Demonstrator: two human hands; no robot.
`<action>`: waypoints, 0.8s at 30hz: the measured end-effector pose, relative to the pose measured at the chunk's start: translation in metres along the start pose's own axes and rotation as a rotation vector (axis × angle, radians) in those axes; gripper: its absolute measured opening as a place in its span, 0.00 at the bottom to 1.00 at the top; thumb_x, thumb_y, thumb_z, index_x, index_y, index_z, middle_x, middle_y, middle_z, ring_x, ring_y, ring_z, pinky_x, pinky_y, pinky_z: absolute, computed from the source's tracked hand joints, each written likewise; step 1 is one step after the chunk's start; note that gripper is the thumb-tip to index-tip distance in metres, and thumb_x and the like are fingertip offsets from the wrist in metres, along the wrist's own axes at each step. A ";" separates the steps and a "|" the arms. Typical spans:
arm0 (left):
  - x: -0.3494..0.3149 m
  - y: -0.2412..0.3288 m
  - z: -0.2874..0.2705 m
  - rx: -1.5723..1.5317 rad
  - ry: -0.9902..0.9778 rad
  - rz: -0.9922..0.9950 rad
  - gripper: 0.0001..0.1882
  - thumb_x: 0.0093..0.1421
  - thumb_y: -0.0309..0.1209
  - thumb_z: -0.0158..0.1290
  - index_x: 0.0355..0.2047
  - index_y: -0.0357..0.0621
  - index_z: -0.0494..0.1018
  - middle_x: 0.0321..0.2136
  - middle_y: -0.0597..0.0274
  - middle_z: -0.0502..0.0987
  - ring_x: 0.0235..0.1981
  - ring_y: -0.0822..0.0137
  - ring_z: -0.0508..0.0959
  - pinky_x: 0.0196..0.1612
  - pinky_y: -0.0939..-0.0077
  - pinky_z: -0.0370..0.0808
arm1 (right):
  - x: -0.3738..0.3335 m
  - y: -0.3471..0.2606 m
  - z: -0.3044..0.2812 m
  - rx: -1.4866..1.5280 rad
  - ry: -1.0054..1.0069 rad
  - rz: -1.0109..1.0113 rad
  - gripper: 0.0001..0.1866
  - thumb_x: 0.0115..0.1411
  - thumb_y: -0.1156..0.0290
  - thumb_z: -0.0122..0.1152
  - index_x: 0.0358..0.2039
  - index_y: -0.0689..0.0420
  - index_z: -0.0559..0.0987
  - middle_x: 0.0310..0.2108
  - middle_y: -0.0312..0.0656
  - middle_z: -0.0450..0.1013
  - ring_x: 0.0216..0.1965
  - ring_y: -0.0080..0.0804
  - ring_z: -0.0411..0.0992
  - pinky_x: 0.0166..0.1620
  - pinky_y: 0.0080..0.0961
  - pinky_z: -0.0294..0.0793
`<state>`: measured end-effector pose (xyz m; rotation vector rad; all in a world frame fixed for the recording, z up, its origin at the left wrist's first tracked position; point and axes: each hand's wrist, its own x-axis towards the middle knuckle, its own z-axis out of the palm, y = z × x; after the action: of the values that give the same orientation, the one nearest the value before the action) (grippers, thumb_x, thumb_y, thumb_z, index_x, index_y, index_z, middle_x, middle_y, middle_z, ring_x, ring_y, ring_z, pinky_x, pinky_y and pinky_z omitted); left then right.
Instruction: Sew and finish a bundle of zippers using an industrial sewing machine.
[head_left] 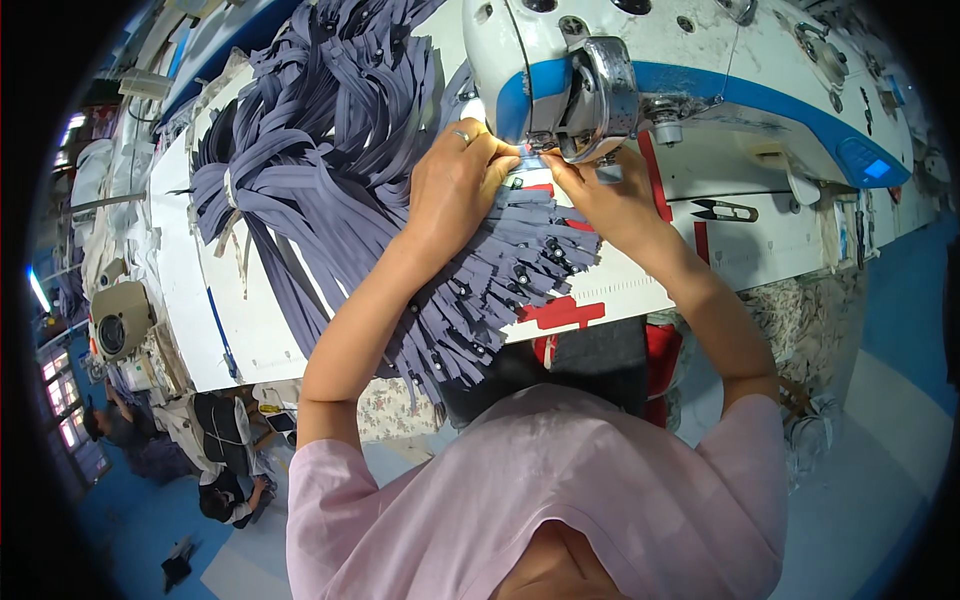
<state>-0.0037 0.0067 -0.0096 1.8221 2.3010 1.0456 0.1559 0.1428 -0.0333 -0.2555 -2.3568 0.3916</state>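
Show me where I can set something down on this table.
Bare white tabletop shows between the thread snips and the front edge, right of the red strip; another patch surrounds the slim blue stick at left, beside the grey-purple zippers. Crowded: the middle, where zippers spread and the left hand and right hand crowd the sewing machine.

Head cam's peering down, super wide fisheye
It's sitting up above the pink shirt (pixel 540 480), facing over the worktable (pixel 180 270) toward the sewing machine (pixel 700 90), pretty close in, edges bending round.
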 end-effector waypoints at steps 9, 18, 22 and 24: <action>0.006 -0.005 0.001 0.052 -0.002 0.075 0.09 0.54 0.29 0.63 0.27 0.37 0.75 0.29 0.57 0.71 0.34 0.55 0.76 0.34 0.61 0.74 | -0.004 0.007 0.010 -0.117 -0.029 0.042 0.10 0.54 0.71 0.68 0.36 0.59 0.80 0.33 0.49 0.77 0.35 0.49 0.76 0.37 0.41 0.77; 0.006 -0.014 0.004 0.140 -0.018 0.047 0.10 0.53 0.28 0.62 0.29 0.34 0.74 0.35 0.54 0.74 0.38 0.53 0.77 0.36 0.60 0.76 | -0.005 0.013 0.019 -0.029 -0.055 0.082 0.07 0.56 0.70 0.65 0.33 0.58 0.81 0.31 0.48 0.77 0.37 0.48 0.74 0.38 0.42 0.75; 0.009 -0.015 0.006 0.135 -0.006 0.048 0.10 0.52 0.28 0.62 0.29 0.34 0.74 0.36 0.53 0.75 0.38 0.52 0.78 0.37 0.60 0.76 | -0.011 0.029 0.033 0.088 -0.152 0.209 0.08 0.55 0.67 0.65 0.32 0.58 0.81 0.29 0.48 0.77 0.35 0.48 0.73 0.37 0.44 0.74; 0.008 -0.015 0.007 0.128 0.008 0.055 0.10 0.52 0.28 0.62 0.29 0.34 0.74 0.36 0.53 0.75 0.38 0.52 0.77 0.37 0.60 0.76 | -0.014 0.034 0.037 0.013 -0.246 0.119 0.09 0.55 0.65 0.64 0.30 0.58 0.81 0.26 0.50 0.77 0.33 0.50 0.74 0.37 0.46 0.73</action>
<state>-0.0169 0.0158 -0.0194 1.9404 2.3875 0.9341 0.1428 0.1625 -0.0800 -0.3608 -2.5864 0.5216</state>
